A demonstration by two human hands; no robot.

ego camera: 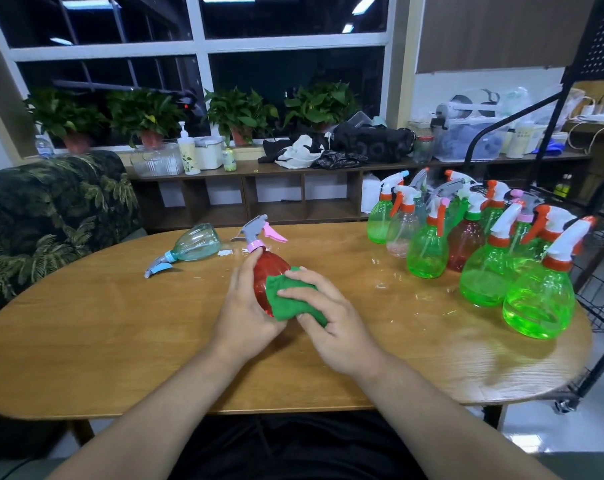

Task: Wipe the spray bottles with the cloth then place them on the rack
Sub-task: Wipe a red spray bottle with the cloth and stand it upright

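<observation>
A red spray bottle [266, 271] with a grey and pink trigger head is tilted over the middle of the wooden table [120, 327]. My left hand [245, 313] grips its body from the left, index finger up at the neck. My right hand [328, 320] holds a bunched green cloth [286, 299] pressed against the bottle's right side. A clear bluish spray bottle [193, 245] lies on its side at the far left of the table. Several green, red and clear spray bottles [484, 251] stand grouped at the table's right end.
A black wire rack [602, 271] stands just past the table's right edge. A leaf-patterned sofa [51, 216] sits at the left. Behind the table runs a low shelf [293, 188] with potted plants, containers and dark clothing under a window.
</observation>
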